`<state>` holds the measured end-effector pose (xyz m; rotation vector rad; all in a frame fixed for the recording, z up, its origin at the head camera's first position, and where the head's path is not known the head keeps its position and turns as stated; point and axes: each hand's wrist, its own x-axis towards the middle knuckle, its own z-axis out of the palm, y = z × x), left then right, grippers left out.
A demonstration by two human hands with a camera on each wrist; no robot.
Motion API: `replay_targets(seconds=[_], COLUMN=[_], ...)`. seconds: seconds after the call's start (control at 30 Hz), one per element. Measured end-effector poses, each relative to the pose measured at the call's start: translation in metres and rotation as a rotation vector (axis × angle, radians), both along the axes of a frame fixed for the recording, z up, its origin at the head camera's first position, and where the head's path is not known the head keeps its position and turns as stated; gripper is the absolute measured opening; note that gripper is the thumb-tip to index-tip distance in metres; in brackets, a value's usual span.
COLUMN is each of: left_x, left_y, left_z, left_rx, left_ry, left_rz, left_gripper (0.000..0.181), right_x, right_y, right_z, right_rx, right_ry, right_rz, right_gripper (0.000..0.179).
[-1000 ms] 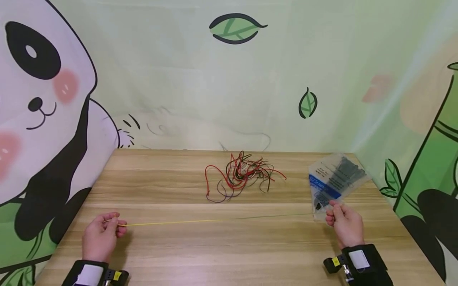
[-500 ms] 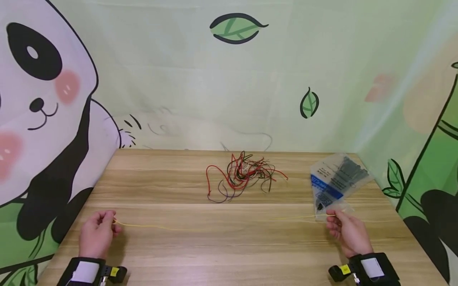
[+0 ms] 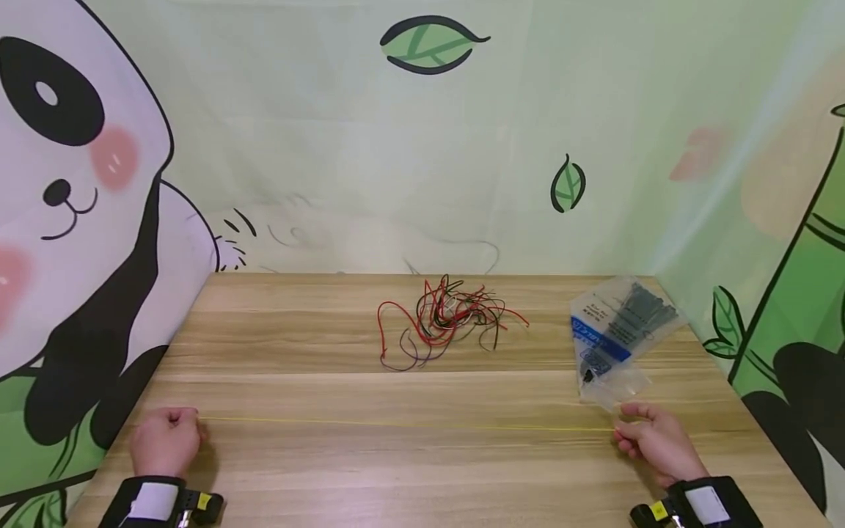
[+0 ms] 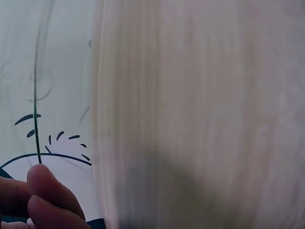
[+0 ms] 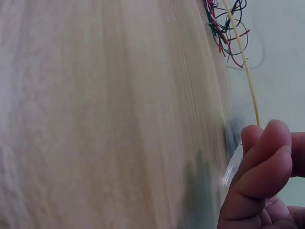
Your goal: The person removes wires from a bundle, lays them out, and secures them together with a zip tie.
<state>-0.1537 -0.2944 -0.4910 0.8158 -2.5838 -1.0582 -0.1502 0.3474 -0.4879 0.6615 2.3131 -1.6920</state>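
Near the left edge of the surface (image 3: 422,484), your left hand (image 3: 165,442) has its thumb and fingers closed in a pinch on the thin yellow wire (image 5: 248,71). Toward the right edge your right hand (image 3: 660,440) pinches it too, fingers curled. The wire runs nearly straight between them. Farther off, a clear bag (image 3: 623,330) lies near the far right corner, a wire tangle (image 3: 455,315) by the far edge.

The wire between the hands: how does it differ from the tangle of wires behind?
The held wire runs almost straight; the tangle is looped and heaped. The left hand and right hand pinch the held wire; the tangle lies untouched on the table. The held wire looks yellow near the right hand; the tangle is mostly red and dark. Both look thin.
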Motion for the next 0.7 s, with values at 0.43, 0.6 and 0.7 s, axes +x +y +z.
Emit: replay_targets(seconds=[0.43,0.6,0.7], left_x=[-0.013,-0.019,-0.022], left_y=[0.009,0.011,0.014], left_z=[-0.001,-0.004,-0.007], left_rx=[0.061,0.126,0.158], left_ry=[-0.087,-0.129,-0.136], left_rz=[-0.150,-0.208,-0.232], left_gripper=[0.036,0.033,0.032], right_x=[0.001,0.000,0.000], right_y=[0.007,0.005,0.004], right_z=[-0.008,-0.009,-0.009], right_rx=[0.025,0.037,0.061], right_ry=[-0.020,-0.024,-0.040], right_rz=[0.081,0.122,0.131], right_gripper=[0.026,0.020,0.018])
